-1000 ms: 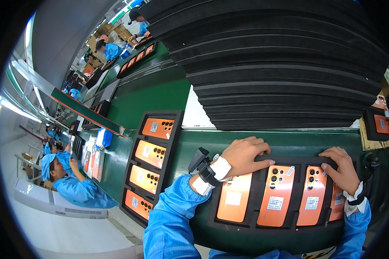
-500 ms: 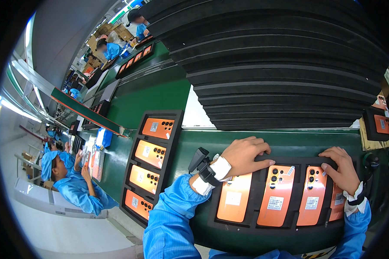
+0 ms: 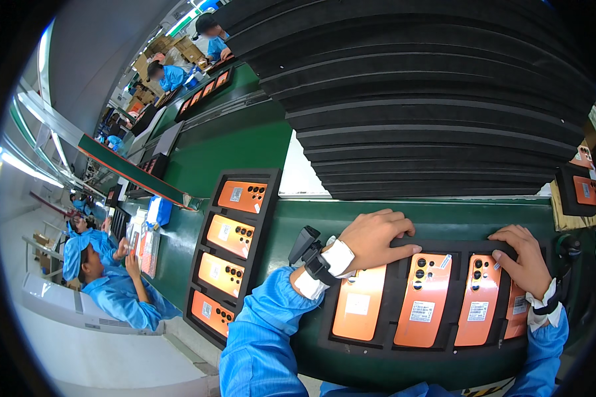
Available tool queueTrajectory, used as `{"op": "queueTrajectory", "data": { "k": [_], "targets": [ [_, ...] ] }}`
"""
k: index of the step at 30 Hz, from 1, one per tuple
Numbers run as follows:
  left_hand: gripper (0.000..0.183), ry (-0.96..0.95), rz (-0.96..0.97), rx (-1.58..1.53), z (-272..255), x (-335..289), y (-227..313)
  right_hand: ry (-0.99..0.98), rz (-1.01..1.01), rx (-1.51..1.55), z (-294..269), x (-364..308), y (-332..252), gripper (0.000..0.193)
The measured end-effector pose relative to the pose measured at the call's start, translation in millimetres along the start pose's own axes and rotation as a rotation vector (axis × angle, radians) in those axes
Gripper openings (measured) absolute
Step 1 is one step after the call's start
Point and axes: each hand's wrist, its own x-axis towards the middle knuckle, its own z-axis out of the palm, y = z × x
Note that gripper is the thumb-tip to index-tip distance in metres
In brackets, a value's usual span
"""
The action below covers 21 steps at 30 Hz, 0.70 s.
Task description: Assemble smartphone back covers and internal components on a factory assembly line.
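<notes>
In front of me lies a black foam tray with several orange phones, backs up, each in its own recess. My left hand is closed on the far rim, its fingers over the edge and its thumb on top. At the tray's far right, my right hand grips the same rim with fingers and thumb. Between the hands are two phones, a middle phone and a right-hand phone, with white labels. The left-end phone is partly under my left wrist. Another phone is mostly hidden by my right hand.
A second tray of orange phones lies left on the green work surface. Beyond my hands rises a large stack of black trays. A small dark tray with phones stands far right. Co-workers in blue sit at left.
My hands and both trays have stayed in place. The co-worker at left has shifted head and hands slightly.
</notes>
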Motion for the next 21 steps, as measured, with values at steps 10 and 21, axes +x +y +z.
{"op": "queueTrajectory", "data": {
  "k": [10,21],
  "targets": [
    [0.049,0.001,0.004,-0.013,-1.0,-0.2,0.7,-0.001,-0.003,0.012,-0.6,0.0,-0.6,0.033],
    [0.048,0.002,0.007,-0.013,-1.3,0.2,0.9,0.006,-0.012,0.013,0.2,-0.2,1.1,0.032]
  ]
}}
